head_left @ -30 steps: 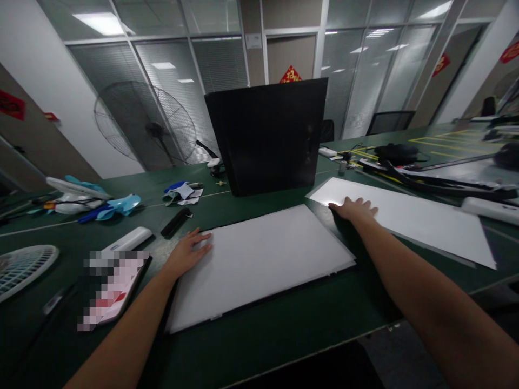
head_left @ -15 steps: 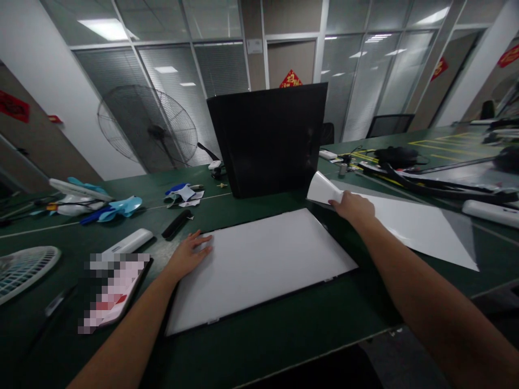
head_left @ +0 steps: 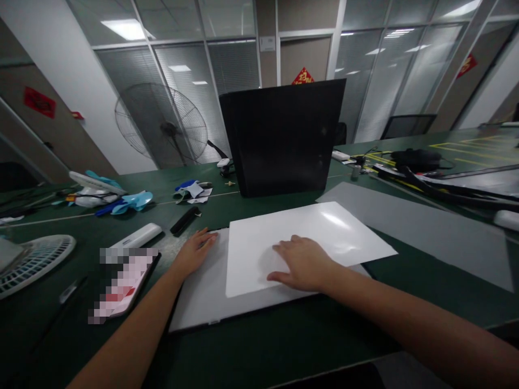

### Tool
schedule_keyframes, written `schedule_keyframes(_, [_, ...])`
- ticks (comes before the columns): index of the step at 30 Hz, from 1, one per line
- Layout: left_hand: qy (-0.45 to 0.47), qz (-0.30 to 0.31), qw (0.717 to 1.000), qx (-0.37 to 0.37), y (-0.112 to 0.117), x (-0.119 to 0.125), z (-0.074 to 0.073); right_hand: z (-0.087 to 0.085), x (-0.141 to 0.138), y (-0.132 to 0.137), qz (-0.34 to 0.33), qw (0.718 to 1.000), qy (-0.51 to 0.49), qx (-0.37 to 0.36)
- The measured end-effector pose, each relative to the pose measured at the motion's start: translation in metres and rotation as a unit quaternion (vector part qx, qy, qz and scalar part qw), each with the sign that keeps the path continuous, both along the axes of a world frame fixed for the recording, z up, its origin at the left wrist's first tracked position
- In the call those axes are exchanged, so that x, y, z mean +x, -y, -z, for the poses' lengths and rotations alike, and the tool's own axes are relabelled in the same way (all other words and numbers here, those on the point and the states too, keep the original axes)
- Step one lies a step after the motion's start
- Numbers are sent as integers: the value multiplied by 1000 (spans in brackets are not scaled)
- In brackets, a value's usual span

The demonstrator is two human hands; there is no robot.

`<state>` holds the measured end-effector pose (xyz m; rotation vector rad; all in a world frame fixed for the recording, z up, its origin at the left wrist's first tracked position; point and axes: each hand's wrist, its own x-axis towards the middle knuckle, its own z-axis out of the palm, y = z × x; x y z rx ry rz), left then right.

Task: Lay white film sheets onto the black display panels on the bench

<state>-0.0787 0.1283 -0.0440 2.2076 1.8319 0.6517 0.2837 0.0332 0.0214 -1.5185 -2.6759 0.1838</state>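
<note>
A flat panel (head_left: 198, 300) with a pale grey-white face and thin dark edges lies on the green table in front of me. Over most of it rests a glossy white sheet (head_left: 251, 243), turned slightly and reaching past the panel's right side. My right hand (head_left: 304, 262) is spread on top of this sheet, fingers pointing left. On the panel's far left corner sits my left hand (head_left: 194, 251), its fingers extended and nothing gripped. A translucent grey sheet (head_left: 438, 232) lies on the table to the right.
Behind the panel stands a large black board (head_left: 284, 140). To the left are a phone (head_left: 125, 289), a white bar-shaped device (head_left: 138, 237), a black object (head_left: 184, 221) and a white fan grille (head_left: 40, 265). Dark strips and cables (head_left: 438, 186) lie at the far right.
My right hand has moved left with the white sheet, from the grey sheet onto the panel, and its fingers have opened flat. The left hand stays on the panel's corner. The view has turned slightly left.
</note>
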Motion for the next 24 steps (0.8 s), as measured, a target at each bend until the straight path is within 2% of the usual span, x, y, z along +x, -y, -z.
schedule_keyframes(4, [15,-14,1000,0,-3,-4,8,1,-13,18,-151,982,-94,-59])
schedule_keyframes(7, [-1,-11,1000,4,-6,-7,14,1,-10,15,-206,959,-163,-104])
schedule_keyframes(9, [-8,-13,1000,8,-6,-7,15,3,-3,6,-182,966,-167,-80])
schedule_keyframes(12, [-6,-25,1000,8,-5,-5,12,10,11,-15,-73,992,-105,-4])
schedule_keyframes(15, [9,-49,999,2,-3,-3,7,20,29,-36,-10,999,-46,11])
schedule_keyframes(20, [28,-53,998,4,-5,-5,10,28,41,-47,7,1000,-29,5])
schedule_keyframes(24, [15,-45,999,26,-7,-9,16,28,40,-48,-20,998,-67,-7])
